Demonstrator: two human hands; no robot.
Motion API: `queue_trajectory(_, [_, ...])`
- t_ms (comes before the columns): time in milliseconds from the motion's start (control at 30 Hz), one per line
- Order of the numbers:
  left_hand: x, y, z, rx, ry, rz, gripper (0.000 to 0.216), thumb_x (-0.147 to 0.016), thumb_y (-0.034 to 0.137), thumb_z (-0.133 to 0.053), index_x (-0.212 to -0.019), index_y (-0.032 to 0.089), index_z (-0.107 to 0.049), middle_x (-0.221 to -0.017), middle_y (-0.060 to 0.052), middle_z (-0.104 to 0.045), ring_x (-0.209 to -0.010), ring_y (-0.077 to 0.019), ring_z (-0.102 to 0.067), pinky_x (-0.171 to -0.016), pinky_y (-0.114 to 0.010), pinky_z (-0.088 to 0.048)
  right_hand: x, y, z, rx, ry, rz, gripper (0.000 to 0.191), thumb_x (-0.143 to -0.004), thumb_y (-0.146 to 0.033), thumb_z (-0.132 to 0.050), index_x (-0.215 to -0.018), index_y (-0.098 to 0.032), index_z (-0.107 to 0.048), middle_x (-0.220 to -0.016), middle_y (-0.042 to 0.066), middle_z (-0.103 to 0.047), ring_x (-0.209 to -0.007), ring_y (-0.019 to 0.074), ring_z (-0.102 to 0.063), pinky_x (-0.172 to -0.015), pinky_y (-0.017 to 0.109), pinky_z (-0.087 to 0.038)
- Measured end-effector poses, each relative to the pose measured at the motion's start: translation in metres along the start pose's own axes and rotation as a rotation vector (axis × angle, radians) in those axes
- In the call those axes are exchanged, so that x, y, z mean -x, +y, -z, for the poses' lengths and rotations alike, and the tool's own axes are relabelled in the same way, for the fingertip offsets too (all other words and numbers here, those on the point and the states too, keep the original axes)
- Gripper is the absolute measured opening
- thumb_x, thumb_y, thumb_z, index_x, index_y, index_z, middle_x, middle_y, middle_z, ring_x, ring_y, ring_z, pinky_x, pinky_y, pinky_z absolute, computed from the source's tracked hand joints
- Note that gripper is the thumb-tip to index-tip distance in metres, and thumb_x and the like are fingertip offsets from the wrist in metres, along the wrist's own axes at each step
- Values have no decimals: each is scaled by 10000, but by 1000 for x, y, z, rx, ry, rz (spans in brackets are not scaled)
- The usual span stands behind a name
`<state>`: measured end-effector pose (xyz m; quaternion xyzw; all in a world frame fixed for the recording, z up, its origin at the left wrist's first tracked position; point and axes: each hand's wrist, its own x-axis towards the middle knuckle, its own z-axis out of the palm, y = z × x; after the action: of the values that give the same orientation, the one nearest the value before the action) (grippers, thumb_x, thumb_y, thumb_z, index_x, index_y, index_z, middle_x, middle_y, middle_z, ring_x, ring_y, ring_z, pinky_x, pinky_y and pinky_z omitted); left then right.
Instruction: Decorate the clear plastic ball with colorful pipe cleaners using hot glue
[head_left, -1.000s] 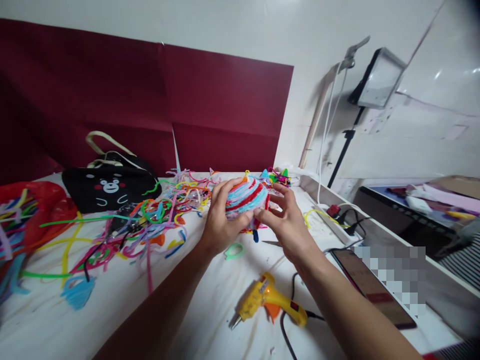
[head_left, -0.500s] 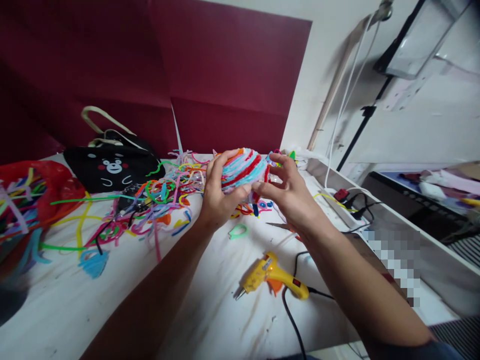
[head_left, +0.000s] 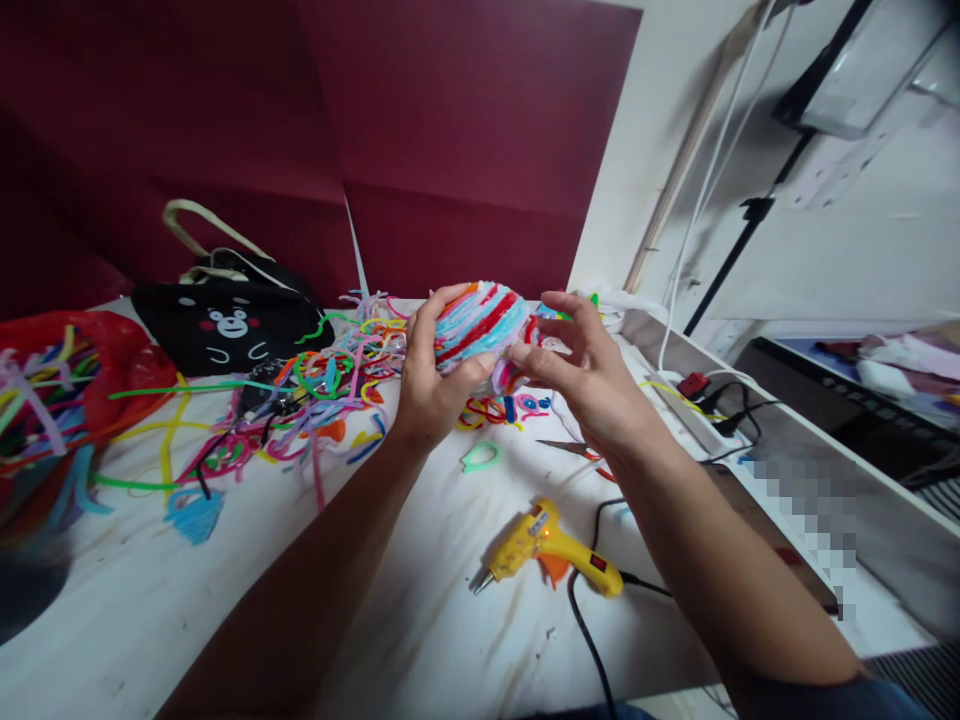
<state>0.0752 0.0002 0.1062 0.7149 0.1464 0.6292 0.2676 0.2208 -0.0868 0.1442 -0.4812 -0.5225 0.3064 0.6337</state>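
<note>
One round ball wound in blue, red and pink fuzzy wire (head_left: 480, 322) is held above the white table (head_left: 300, 620) between two hands. It is cupped by the left hand (head_left: 427, 385), whose fingers are curled over its top, and pinched at its lower right edge by the right hand (head_left: 592, 380). Below are seen one yellow glue gun (head_left: 544, 548) and one green wire loop (head_left: 480, 457). One black bear-face bag (head_left: 229, 325) lies behind a heap of coloured wires (head_left: 315, 400).
</note>
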Motion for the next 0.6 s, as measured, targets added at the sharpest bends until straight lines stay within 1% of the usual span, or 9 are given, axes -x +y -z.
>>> queue_trajectory(67, [0, -2, -1, 45, 7, 3, 573, -815, 458, -694, -1340, 291, -535, -1382, -63, -564, -1280, -324, -555, -1102, -486, -476, -1, 1, 3, 6, 9, -3, 645, -696, -476, -782, -1225, -290, -464, -1227, 82, -588, -1117, 268, -616, -915, 518, -574])
queue_trajectory(133, [1, -5, -2, 104, 10, 15, 571, -817, 442, -684, -1346, 296, -522, -1377, -58, -578, -1264, -311, -576, -1079, -461, -499, -2, 1, 5, -13, 7, -15, 578, -739, -501, -751, -1208, -297, -482, -1185, 60, -613, -1036, 236, -649, -839, 462, -606])
queue_trajectory(267, [2, -8, -2, 127, 26, 95, 544, -858, 429, -609, -1373, 317, -475, -1406, -61, -573, -1262, -292, -599, -1079, -456, -502, -3, -1, 9, -98, 9, -33, 420, -790, -500, -717, -1113, -281, -562, -1050, 27, -666, -891, 193, -681, -691, 350, -622])
queue_trajectory(333, [1, -7, -1, 116, 59, 140, 501, -881, 435, -557, -1363, 325, -472, -1412, -61, -578, -1272, -285, -601, -1069, -457, -511, -5, -1, 11, -139, 28, -43, 342, -804, -479, -707, -1047, -262, -604, -1017, 31, -679, -840, 183, -689, -661, 327, -616])
queue_trajectory(400, [-1, -4, 1, 123, 84, 184, 472, -902, 459, -501, -1356, 334, -473, -1370, -56, -611, -1264, -277, -613, -1020, -448, -542, -9, 1, 13, -169, 71, -48, 273, -809, -445, -706, -980, -246, -631, -982, 34, -693, -809, 175, -701, -657, 313, -608])
queue_trajectory(500, [-7, 4, 6, 126, 83, 217, 496, -920, 535, -407, -1366, 327, -471, -1287, -60, -652, -1242, -271, -628, -965, -437, -564, -16, 10, 16, -187, 164, -11, 163, -798, -368, -709, -825, -223, -637, -802, 13, -689, -722, 149, -686, -631, 275, -574])
queue_trajectory(567, [-12, 11, 13, 123, 101, 207, 534, -901, 584, -391, -1354, 315, -482, -1256, -62, -667, -1231, -272, -633, -977, -437, -557, -20, 19, 17, -190, 182, -4, 155, -768, -330, -712, -729, -211, -620, -657, -9, -647, -593, 123, -628, -554, 247, -529])
queue_trajectory(600, [-16, 14, 17, 124, 143, 193, 542, -884, 603, -407, -1336, 316, -494, -1237, -57, -678, -1227, -271, -635, -989, -435, -551, -21, 23, 17, -183, 167, -15, 165, -750, -327, -715, -703, -206, -613, -607, -19, -625, -533, 111, -591, -512, 238, -501])
